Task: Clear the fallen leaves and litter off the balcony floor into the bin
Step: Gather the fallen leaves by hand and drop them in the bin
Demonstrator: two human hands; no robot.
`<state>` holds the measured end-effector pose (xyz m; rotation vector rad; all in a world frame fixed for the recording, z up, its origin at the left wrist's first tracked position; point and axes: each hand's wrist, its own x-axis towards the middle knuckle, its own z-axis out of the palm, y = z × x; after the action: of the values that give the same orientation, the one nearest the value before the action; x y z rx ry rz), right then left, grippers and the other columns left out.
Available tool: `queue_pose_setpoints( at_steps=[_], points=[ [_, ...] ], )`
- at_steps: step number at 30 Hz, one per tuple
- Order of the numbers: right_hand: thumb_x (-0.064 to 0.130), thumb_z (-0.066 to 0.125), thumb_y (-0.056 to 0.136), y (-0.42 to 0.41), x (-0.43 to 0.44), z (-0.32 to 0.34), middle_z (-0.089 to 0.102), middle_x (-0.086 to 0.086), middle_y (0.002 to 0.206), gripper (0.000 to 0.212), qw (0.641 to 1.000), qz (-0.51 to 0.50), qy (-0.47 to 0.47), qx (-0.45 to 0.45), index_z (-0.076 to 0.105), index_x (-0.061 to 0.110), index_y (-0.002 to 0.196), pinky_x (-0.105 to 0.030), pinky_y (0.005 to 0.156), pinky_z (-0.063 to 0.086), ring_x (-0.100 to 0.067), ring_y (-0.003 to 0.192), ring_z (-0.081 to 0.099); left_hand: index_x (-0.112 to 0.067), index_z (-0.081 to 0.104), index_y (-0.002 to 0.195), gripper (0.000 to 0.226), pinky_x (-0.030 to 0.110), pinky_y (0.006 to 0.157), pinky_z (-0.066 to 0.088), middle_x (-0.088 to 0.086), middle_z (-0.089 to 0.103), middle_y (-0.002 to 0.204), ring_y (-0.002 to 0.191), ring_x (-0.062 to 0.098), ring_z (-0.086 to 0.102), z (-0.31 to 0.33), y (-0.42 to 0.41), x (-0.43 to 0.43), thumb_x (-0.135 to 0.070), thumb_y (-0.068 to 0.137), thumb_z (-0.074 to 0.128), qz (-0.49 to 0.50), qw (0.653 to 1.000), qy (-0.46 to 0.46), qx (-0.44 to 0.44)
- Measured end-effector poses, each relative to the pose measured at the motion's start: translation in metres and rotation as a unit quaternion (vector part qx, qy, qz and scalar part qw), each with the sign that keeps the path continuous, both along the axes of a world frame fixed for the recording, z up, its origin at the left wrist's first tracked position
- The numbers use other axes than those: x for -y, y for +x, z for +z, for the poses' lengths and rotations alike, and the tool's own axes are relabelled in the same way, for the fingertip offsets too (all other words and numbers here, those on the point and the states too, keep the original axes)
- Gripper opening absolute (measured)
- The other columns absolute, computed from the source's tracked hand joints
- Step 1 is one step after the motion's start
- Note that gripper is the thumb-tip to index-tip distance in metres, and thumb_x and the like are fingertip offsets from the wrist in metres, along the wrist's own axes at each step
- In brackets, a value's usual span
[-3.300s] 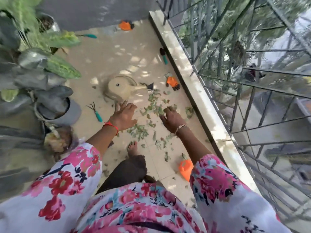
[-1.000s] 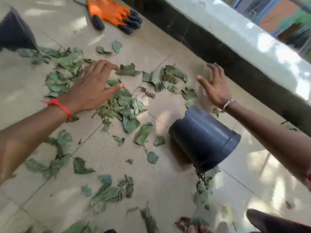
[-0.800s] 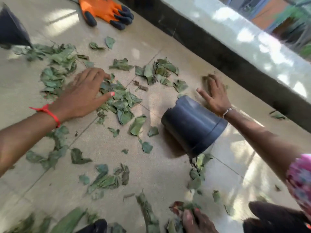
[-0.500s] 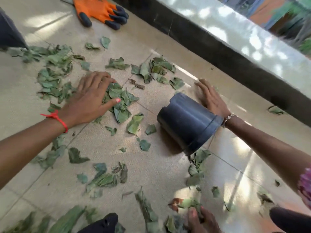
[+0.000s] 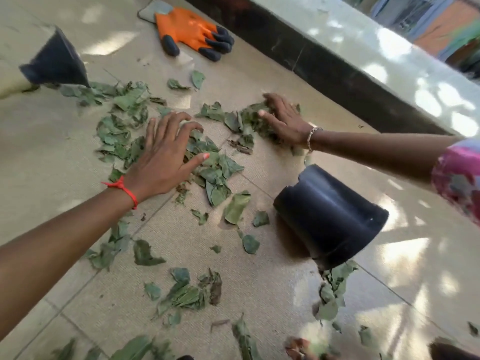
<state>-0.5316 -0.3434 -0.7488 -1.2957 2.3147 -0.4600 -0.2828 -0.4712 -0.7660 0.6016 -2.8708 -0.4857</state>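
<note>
Green fallen leaves [image 5: 215,172] lie scattered over the beige tiled balcony floor [image 5: 259,287]. My left hand [image 5: 166,154], with a red thread at the wrist, rests flat on the middle heap, fingers spread. My right hand [image 5: 283,118], with a bracelet, presses flat on a smaller clump of leaves [image 5: 249,120] near the ledge. A dark plastic pot [image 5: 330,216] lies on its side to the right of the heap, with several leaves [image 5: 332,289] spilling at its mouth. Neither hand touches the pot.
An orange and black work glove [image 5: 192,32] lies at the far side. A dark dustpan-like piece [image 5: 57,61] sits far left. The dark wall base and pale ledge [image 5: 389,63] bound the floor on the right. More leaves [image 5: 187,294] lie near me.
My right hand has moved from beside the pot, left and away, onto the far clump of leaves. My left hand stays on the middle heap.
</note>
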Motion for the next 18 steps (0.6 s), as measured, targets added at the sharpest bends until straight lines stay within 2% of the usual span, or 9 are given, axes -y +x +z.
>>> queue_pose_setpoints(
  at_steps=[2, 5, 7, 9, 11, 13, 15, 18],
  points=[
    [0.058, 0.029, 0.08, 0.021, 0.015, 0.003, 0.026, -0.01, 0.148, 0.076, 0.997, 0.032, -0.009, 0.067, 0.023, 0.017, 0.143, -0.047, 0.111, 0.026, -0.025, 0.133, 0.032, -0.017, 0.034, 0.135, 0.071, 0.045, 0.117, -0.003, 0.007, 0.024, 0.147, 0.142, 0.025, 0.013, 0.001, 0.002, 0.006, -0.064, 0.083, 0.021, 0.018, 1.0, -0.006, -0.004],
    [0.051, 0.038, 0.082, 0.049, 0.037, 0.006, 0.025, -0.006, 0.148, 0.067, 0.984, 0.097, -0.041, 0.142, 0.027, 0.021, 0.141, -0.034, 0.104, 0.032, -0.02, 0.131, 0.032, -0.015, 0.035, 0.135, 0.071, 0.045, 0.117, 0.0, 0.01, 0.026, 0.147, 0.141, 0.026, 0.016, 0.003, 0.011, 0.021, -0.063, 0.084, 0.022, 0.05, 0.999, -0.008, -0.016],
    [0.051, 0.038, 0.083, 0.055, 0.052, 0.01, 0.025, -0.005, 0.149, 0.064, 0.984, 0.099, -0.091, 0.115, 0.031, 0.02, 0.139, -0.027, 0.102, 0.028, -0.018, 0.133, 0.03, -0.017, 0.035, 0.135, 0.066, 0.044, 0.116, 0.0, 0.01, 0.025, 0.149, 0.142, 0.026, 0.015, 0.003, 0.018, 0.032, -0.061, 0.085, 0.026, 0.072, 0.997, 0.003, -0.027],
    [0.053, 0.033, 0.083, 0.05, 0.066, 0.008, 0.024, -0.005, 0.15, 0.065, 0.991, 0.06, -0.114, 0.037, 0.034, 0.019, 0.139, -0.031, 0.105, 0.027, -0.019, 0.134, 0.029, -0.019, 0.034, 0.137, 0.066, 0.043, 0.117, -0.001, 0.009, 0.021, 0.152, 0.144, 0.025, 0.012, 0.003, 0.026, 0.043, -0.06, 0.085, 0.029, 0.097, 0.995, 0.013, -0.031],
    [0.058, 0.03, 0.085, 0.048, 0.076, 0.002, 0.022, -0.005, 0.152, 0.067, 0.997, -0.005, -0.079, -0.025, 0.031, 0.02, 0.141, -0.04, 0.111, 0.023, -0.022, 0.137, 0.026, -0.02, 0.032, 0.138, 0.067, 0.042, 0.117, -0.001, 0.01, 0.015, 0.155, 0.145, 0.025, 0.008, 0.003, 0.032, 0.053, -0.06, 0.084, 0.031, 0.122, 0.992, 0.026, -0.023],
    [0.057, 0.032, 0.092, 0.058, 0.082, -0.008, 0.017, -0.005, 0.154, 0.062, 0.999, -0.027, -0.034, -0.03, 0.026, 0.022, 0.143, -0.042, 0.115, 0.014, -0.023, 0.139, 0.021, -0.02, 0.031, 0.138, 0.068, 0.044, 0.118, 0.001, 0.01, 0.013, 0.155, 0.145, 0.026, 0.008, 0.002, 0.038, 0.062, -0.059, 0.083, 0.033, 0.152, 0.987, 0.042, -0.023],
    [0.05, 0.035, 0.096, 0.08, 0.088, -0.011, 0.015, -0.003, 0.155, 0.055, 0.999, 0.017, -0.04, 0.012, 0.025, 0.023, 0.144, -0.039, 0.116, 0.011, -0.021, 0.14, 0.019, -0.018, 0.031, 0.138, 0.071, 0.045, 0.117, 0.004, 0.009, 0.014, 0.155, 0.144, 0.026, 0.009, 0.0, 0.043, 0.07, -0.06, 0.082, 0.034, 0.172, 0.983, 0.05, -0.027],
    [0.043, 0.041, 0.096, 0.1, 0.105, -0.003, 0.021, -0.002, 0.151, 0.053, 0.985, 0.065, -0.109, 0.116, 0.028, 0.02, 0.143, -0.029, 0.108, 0.022, -0.019, 0.135, 0.029, -0.019, 0.03, 0.139, 0.074, 0.045, 0.118, 0.005, 0.01, 0.014, 0.155, 0.145, 0.025, 0.008, -0.005, 0.05, 0.078, -0.065, 0.081, 0.032, 0.188, 0.981, 0.048, -0.028]
  ],
)
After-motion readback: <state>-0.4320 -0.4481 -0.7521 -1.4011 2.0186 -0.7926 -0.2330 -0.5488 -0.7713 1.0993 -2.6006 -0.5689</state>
